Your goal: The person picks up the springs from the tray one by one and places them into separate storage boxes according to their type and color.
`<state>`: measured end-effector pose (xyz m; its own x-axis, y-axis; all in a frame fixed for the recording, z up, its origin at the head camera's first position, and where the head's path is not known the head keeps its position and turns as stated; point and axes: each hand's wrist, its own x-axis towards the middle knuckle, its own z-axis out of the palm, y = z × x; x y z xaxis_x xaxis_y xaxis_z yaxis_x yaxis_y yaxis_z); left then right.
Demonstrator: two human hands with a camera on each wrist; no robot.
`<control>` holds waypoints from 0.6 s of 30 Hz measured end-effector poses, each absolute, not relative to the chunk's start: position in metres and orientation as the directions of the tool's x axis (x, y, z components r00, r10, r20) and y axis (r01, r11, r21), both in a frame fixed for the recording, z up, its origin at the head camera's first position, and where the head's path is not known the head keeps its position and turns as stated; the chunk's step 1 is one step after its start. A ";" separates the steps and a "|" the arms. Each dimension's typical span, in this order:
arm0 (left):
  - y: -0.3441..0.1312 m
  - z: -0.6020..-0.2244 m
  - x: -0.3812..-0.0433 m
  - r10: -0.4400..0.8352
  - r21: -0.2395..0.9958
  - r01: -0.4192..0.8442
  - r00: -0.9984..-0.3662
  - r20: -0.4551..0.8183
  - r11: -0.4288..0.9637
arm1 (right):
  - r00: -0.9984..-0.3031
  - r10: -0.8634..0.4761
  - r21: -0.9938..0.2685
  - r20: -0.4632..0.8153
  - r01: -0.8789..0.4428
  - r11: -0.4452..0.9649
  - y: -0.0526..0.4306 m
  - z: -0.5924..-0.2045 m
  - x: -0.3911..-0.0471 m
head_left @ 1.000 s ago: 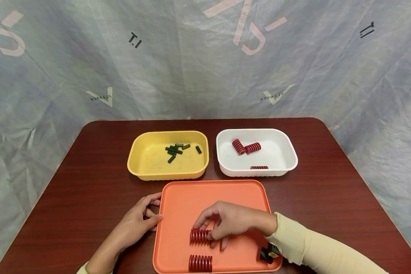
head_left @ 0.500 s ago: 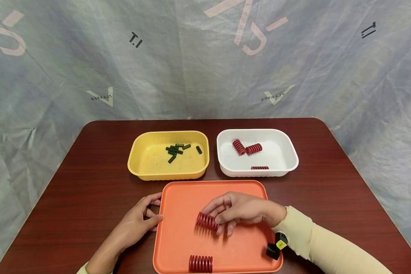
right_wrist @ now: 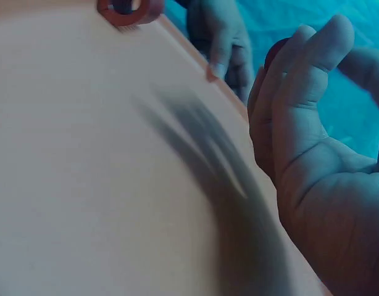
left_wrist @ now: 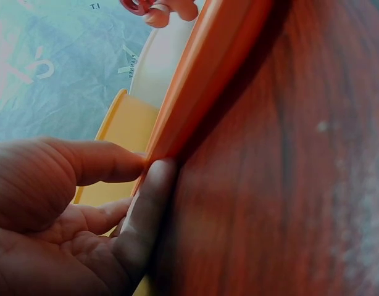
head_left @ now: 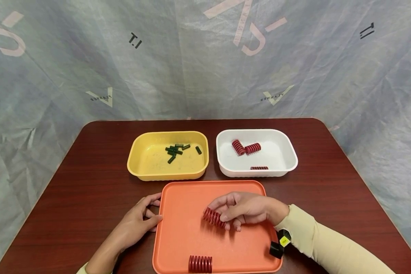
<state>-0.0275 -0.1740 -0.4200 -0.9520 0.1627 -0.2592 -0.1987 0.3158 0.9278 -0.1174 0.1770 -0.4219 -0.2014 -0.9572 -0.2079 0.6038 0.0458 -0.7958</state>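
My right hand holds a red coil spring between thumb and fingers, raised over the orange tray. In the right wrist view only a bit of that spring shows behind the fingers. A second red spring lies on the tray near its front edge. At the tray's left edge, my left hand pinches the rim; the left wrist view shows its thumb and a finger against the tray's side.
Behind the tray stand a yellow bin holding several small dark green springs and a white bin with 3 red springs. A grey printed cloth hangs beyond the dark red table.
The right hand has lifted one red spring off the tray and carried it right and away from me, tilting it. The left hand and the other springs have stayed put.
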 end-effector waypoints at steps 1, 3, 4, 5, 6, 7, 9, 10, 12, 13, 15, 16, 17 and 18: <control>-0.174 -0.420 -0.028 0.159 0.927 -0.203 -0.951 -0.263 0.317 | -0.198 -0.956 -0.795 -0.215 0.604 0.053 0.177 -0.423 -0.117; -0.174 -0.420 -0.028 0.157 0.925 -0.207 -0.951 -0.267 0.319 | -0.199 -0.956 -0.798 -0.217 0.600 0.056 0.176 -0.423 -0.117; -0.174 -0.420 -0.028 0.156 0.924 -0.209 -0.950 -0.269 0.320 | -0.204 -0.954 -0.801 -0.218 0.596 0.056 0.177 -0.422 -0.118; -0.174 -0.420 -0.028 0.154 0.924 -0.211 -0.950 -0.270 0.320 | -0.211 -0.952 -0.802 -0.222 0.595 0.055 0.177 -0.421 -0.118; -0.174 -0.420 -0.028 0.154 0.923 -0.210 -0.950 -0.270 0.321 | -0.222 -0.950 -0.808 -0.220 0.587 0.050 0.178 -0.420 -0.119; -0.174 -0.420 -0.028 0.154 0.923 -0.209 -0.951 -0.269 0.323 | -0.232 -0.947 -0.812 -0.222 0.582 0.048 0.179 -0.419 -0.121; -0.174 -0.420 -0.028 0.152 0.922 -0.210 -0.951 -0.270 0.325 | -0.256 -0.941 -0.827 -0.223 0.560 0.044 0.182 -0.414 -0.124; -0.174 -0.420 -0.028 0.150 0.922 -0.212 -0.951 -0.271 0.324 | -0.265 -0.937 -0.835 -0.226 0.549 0.046 0.184 -0.412 -0.126; -0.174 -0.420 -0.028 0.147 0.922 -0.214 -0.951 -0.272 0.322 | -0.278 -0.932 -0.843 -0.234 0.535 0.053 0.187 -0.405 -0.131; -0.174 -0.421 -0.028 0.147 0.923 -0.213 -0.951 -0.271 0.321 | -0.281 -0.929 -0.847 -0.240 0.529 0.059 0.190 -0.401 -0.133; -0.175 -0.421 -0.028 0.150 0.925 -0.210 -0.952 -0.267 0.317 | -0.284 -0.925 -0.848 -0.253 0.526 0.070 0.194 -0.393 -0.139; -0.175 -0.421 -0.027 0.154 0.927 -0.206 -0.952 -0.264 0.315 | -0.284 -0.924 -0.850 -0.257 0.521 0.076 0.196 -0.389 -0.142; -0.175 -0.421 -0.027 0.159 0.928 -0.201 -0.952 -0.260 0.313 | -0.286 -0.922 -0.851 -0.262 0.518 0.082 0.198 -0.385 -0.145; -0.175 -0.422 -0.027 0.165 0.930 -0.197 -0.952 -0.257 0.312 | -0.290 -0.921 -0.858 -0.261 0.508 0.083 0.201 -0.381 -0.149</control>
<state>-0.0274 -0.1755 -0.4216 -0.9523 0.1650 -0.2567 -0.1965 0.3119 0.9296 -0.1486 0.2006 -0.3814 -0.2902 -0.9208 -0.2605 0.5076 0.0827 -0.8576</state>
